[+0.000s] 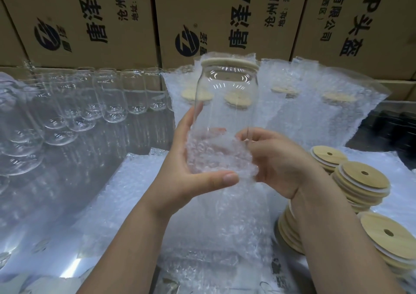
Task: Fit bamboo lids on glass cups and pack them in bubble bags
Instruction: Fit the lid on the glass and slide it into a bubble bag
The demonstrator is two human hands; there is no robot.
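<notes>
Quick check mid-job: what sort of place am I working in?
Likely a warehouse packing station: printed cardboard cartons stacked behind, rows of empty glass cups at left, bamboo lids stacked at right.

The glass cup (227, 95) is clear, its lid (228, 62) pale beige; the bubble bag (216, 154) is milky with small round bubbles. Right of the right grip (276, 165), the stacked lids (351, 178) are tan (white rings between). The boxes (90, 19) beyond are brown with black print.
</notes>
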